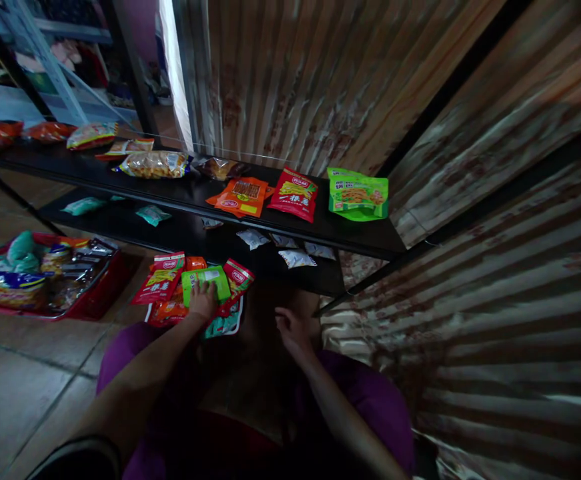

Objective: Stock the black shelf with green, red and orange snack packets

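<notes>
My left hand (204,301) has its fingers bent over a green snack packet (217,279), gripping it on top of a pile in a white-rimmed basket (241,319). Red snack packets (163,277) flank the green one, with orange packets (170,310) and teal packets (223,325) underneath. Above my right knee, my right hand (293,331) holds nothing, its fingers loosely bent and apart. On the black shelf (290,230) ahead lie an orange packet (243,197), a red packet (295,195) and a standing green packet (358,195).
A red basket (95,303) of wrapped snacks stands on the tiled floor at left. Small white packets (297,259) and teal packets (153,215) lie on the lower shelf (105,230). More bags (153,165) line the upper shelf's left part. A pleated curtain (470,333) hangs behind and at right.
</notes>
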The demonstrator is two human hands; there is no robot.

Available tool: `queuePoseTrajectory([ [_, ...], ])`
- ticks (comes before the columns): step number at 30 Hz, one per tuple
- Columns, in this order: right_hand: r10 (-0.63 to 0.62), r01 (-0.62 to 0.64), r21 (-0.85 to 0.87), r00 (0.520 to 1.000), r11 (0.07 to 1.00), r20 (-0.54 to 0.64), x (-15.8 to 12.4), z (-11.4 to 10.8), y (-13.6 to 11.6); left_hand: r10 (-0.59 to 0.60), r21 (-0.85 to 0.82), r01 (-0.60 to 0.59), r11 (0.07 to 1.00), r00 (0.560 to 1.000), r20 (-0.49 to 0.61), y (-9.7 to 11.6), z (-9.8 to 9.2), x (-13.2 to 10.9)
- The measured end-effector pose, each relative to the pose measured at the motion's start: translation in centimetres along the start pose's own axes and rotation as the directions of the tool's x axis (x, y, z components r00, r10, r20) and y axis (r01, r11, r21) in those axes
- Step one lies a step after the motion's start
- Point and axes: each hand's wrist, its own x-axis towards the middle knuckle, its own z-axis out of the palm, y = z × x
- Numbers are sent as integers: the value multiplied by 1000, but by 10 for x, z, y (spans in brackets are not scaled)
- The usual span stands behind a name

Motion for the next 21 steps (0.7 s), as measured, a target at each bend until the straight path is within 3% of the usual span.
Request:
queuePoseTrajectory([
  [4,-39,39,-3,999,999,21,4,9,0,71,181,-74,981,997,23,-22,10,0],
  [8,-97,98,-49,995,994,27,11,-1,1,156,249,-148,957,988,-12,-21,17,-3],
  [11,-84,87,-76,995,993,44,11,-8,4,222,271,-191,943,971,-87,-19,12,-6],
  [14,-75,80,-70,994,994,75,11,-11,9,263,271,-206,940,945,-193,-15,-6,-8],
  [17,-63,63,-5,993,998,96,15,-10,16,297,249,-227,942,907,-298,-5,-37,-11],
  [21,28,-80,326,986,942,163,29,-14,18,364,242,-292,925,863,-351,19,-80,-17],
])
